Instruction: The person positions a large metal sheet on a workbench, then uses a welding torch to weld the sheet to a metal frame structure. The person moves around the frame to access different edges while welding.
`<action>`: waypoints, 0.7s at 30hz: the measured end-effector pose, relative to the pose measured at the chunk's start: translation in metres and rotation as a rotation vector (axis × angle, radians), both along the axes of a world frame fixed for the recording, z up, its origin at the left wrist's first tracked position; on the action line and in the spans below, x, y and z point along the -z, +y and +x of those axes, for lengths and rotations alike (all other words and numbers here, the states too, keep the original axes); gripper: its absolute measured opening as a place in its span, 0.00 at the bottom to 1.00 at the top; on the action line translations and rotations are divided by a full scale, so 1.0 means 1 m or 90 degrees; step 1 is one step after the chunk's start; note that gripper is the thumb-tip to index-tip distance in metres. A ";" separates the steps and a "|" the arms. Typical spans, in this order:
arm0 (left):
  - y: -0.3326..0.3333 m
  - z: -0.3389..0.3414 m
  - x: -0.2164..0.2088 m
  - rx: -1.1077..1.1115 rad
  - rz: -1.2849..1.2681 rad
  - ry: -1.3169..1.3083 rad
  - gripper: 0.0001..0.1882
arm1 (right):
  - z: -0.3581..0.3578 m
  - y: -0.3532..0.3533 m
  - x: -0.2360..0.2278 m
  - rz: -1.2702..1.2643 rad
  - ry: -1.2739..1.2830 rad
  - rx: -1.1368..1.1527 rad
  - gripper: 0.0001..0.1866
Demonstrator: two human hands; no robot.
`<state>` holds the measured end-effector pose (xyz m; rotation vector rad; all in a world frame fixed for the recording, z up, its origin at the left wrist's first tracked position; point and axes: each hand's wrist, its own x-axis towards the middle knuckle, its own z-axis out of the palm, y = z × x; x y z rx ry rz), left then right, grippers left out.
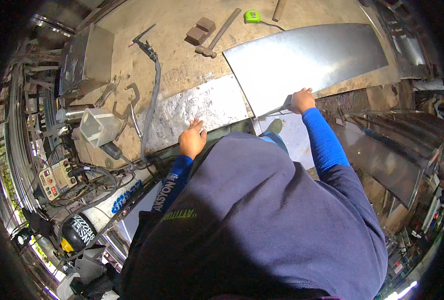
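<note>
My left hand (192,141) rests at the near edge of a scuffed, marked metal plate (167,112), its fingers stretched out and holding nothing. My right hand (302,101) is closed at the near edge of a large shiny metal sheet (282,57). From it a slim grey metal tool (284,105) points left toward the sheet's near-left corner. Its kind is not clear, and the fingers partly hide it. The shiny sheet lies to the right of the marked plate on the wooden bench top (132,20).
Farther back lie a hammer (217,34), brown blocks (200,31) and a green tape measure (252,17). A welding torch (145,47) with its cable, a C-clamp (132,95) and a clear container (94,127) are at left. A control box (57,179) stands lower left.
</note>
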<state>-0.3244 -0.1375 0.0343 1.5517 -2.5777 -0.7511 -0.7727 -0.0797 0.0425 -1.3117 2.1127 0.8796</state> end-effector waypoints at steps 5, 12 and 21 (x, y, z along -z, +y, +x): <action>-0.008 0.002 -0.004 0.000 0.046 -0.018 0.20 | 0.009 -0.001 -0.003 0.019 0.001 0.048 0.36; -0.022 -0.006 -0.014 0.014 0.123 -0.049 0.21 | 0.015 -0.003 -0.019 0.061 -0.008 0.034 0.34; -0.021 -0.009 -0.018 0.046 0.118 -0.091 0.23 | 0.005 0.010 0.009 -0.033 -0.024 0.005 0.36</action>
